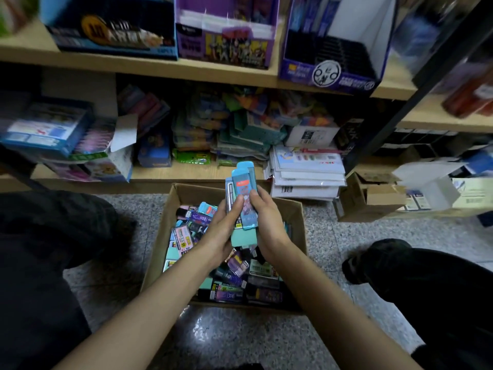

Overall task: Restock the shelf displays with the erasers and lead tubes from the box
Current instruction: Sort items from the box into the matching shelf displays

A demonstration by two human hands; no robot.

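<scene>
An open cardboard box (160,236) stands on the floor before me, filled with several small packs in teal, purple and pink (234,279). Above it both hands hold one upright stack of light-blue packs (241,193). My left hand (221,231) grips the stack from the left and below, thumb on its front. My right hand (266,220) grips its right side, thumb across the front. The upper shelf carries display boxes: a blue one (112,28), a purple one (226,36) and a partly empty dark-blue one (333,49).
The lower shelf (149,173) is crowded with stationery packs and stacked white packets (306,172). More cardboard boxes (373,198) sit on the floor at right. My knees in dark trousers flank the box. A black upright post (416,84) runs diagonally at right.
</scene>
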